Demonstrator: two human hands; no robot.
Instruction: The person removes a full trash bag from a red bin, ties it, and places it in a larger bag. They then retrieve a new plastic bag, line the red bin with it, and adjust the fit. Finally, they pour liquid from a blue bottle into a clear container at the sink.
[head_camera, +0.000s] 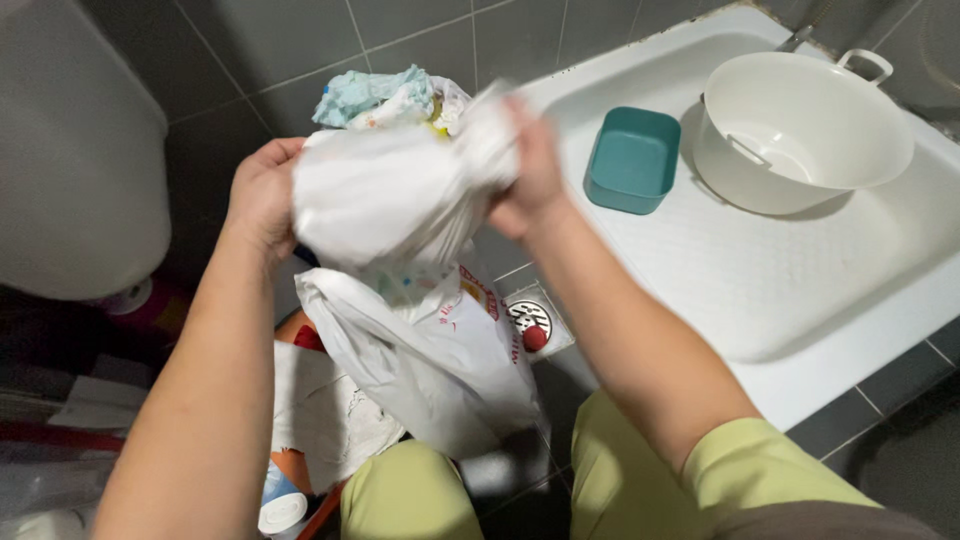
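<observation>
Both grips, left hand (262, 195) and right hand (530, 170), are closed tight on the white bag (385, 195) stretched between them, so the thin plastic may tear and drop its waste (375, 95).

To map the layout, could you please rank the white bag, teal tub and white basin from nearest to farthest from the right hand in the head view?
1. White bag, gripped by the right hand.
2. Teal tub, just right, in the tray.
3. White basin, farther right.

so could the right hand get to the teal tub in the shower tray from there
Probably not right away: the right hand is gripping the white plastic bag. Otherwise nothing lies between it and the teal tub.
</observation>
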